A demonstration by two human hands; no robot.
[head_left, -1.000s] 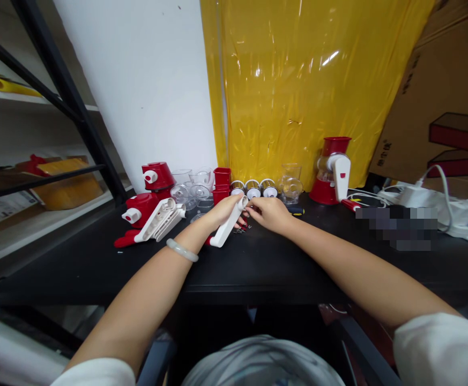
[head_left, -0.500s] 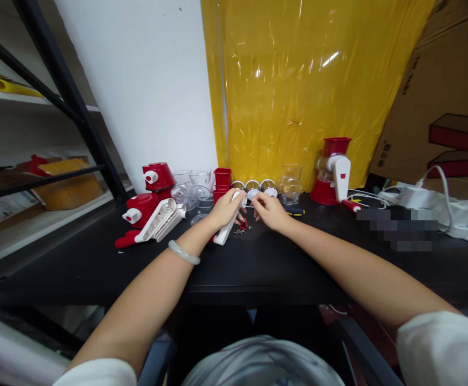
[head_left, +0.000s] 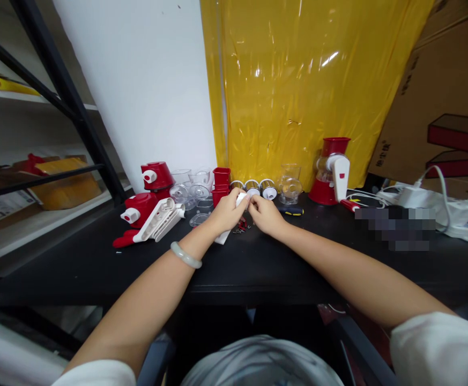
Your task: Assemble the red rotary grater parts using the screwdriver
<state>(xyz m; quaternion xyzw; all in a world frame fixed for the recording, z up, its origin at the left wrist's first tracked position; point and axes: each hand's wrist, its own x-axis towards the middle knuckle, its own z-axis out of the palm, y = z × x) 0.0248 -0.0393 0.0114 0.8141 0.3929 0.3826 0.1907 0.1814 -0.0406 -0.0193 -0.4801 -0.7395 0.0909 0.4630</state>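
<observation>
My left hand [head_left: 226, 212] is wrapped round a white plastic crank handle [head_left: 222, 237], whose lower end sticks out below the palm. The fingers of my right hand [head_left: 266, 215] are pinched together at the handle's upper end; whatever they hold is too small or hidden to make out. Just below the hands lie small red pieces and several screws [head_left: 242, 228] on the black table [head_left: 253, 268]. A black and yellow screwdriver [head_left: 292, 212] rests right of my right hand. Behind the hands stand three metal grater drums [head_left: 268, 188].
Red grater bases [head_left: 141, 208] and more white crank handles [head_left: 165, 219] sit at left. Clear plastic housings [head_left: 199, 185] and red hoppers [head_left: 221, 179] stand at the back. An assembled rotary grater [head_left: 330, 177] and white cables with a power strip [head_left: 459, 220] are at right.
My right hand has come left against the upper end of the crank handle, its fingers more closed. The handle has turned in my left hand and more of it is covered.
</observation>
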